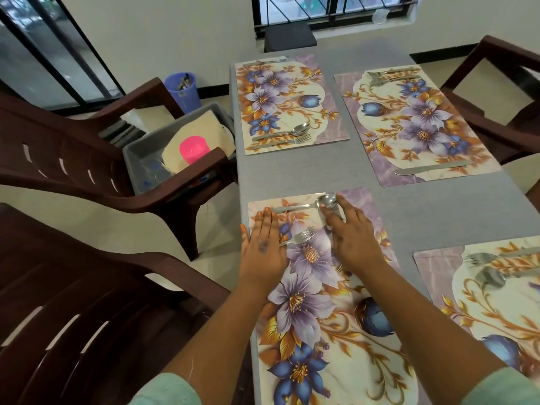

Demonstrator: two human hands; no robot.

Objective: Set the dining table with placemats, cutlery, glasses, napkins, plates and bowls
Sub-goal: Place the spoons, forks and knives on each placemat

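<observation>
A floral placemat (321, 317) lies on the grey table (292, 173) in front of me. At its far end lies a spoon (318, 202), with a fork (301, 236) just below it. My left hand (263, 244) lies flat on the mat's left edge, fingers straight, over the fork's handle. My right hand (350, 232) rests with straight fingers on the mat, its fingertips touching the spoon's bowl. Three other floral mats carry cutlery: far left (280, 103), far right (415, 124), near right (491, 302).
A grey tub (140, 147) on a brown chair (58, 159) at the left holds plates, glasses and a pink cup (194, 149). A blue bucket (182, 90) stands behind it. More brown chairs stand at near left (73, 302) and far right (496, 92).
</observation>
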